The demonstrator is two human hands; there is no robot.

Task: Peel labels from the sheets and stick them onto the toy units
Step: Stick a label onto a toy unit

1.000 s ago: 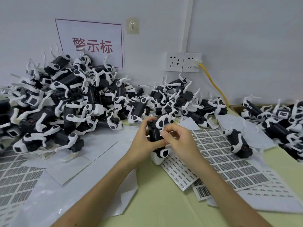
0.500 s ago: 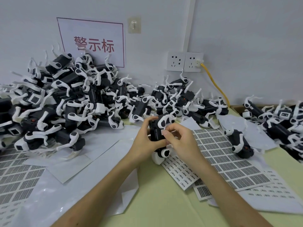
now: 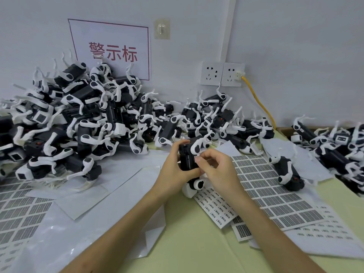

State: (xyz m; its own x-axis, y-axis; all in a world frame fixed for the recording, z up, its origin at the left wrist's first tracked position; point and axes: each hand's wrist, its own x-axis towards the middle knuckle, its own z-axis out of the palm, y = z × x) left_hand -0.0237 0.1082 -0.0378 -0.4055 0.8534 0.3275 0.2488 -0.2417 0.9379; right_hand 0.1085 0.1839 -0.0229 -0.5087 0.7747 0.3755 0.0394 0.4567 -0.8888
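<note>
A black and white toy unit (image 3: 188,158) stands on end at the table's middle, gripped at its left side by my left hand (image 3: 174,170). My right hand (image 3: 216,168) is at the unit's right face, thumb and forefinger curled and pressing a small white label (image 3: 197,159) against it. Under and right of my hands lie label sheets: one with small barcode labels (image 3: 214,208) and one with grey square labels (image 3: 273,196).
A big pile of toy units (image 3: 82,123) fills the back left, a lower pile (image 3: 216,119) the back middle, another (image 3: 338,146) the far right. One unit (image 3: 288,173) lies on the sheets. Spent backing sheets (image 3: 78,194) and grey label sheets (image 3: 19,213) cover the left. A yellow cable (image 3: 260,101) runs from the wall socket.
Both hands stay on the toy unit. My right thumb and forefinger have shifted slightly on the label at the unit's face. The camera moved a little.
</note>
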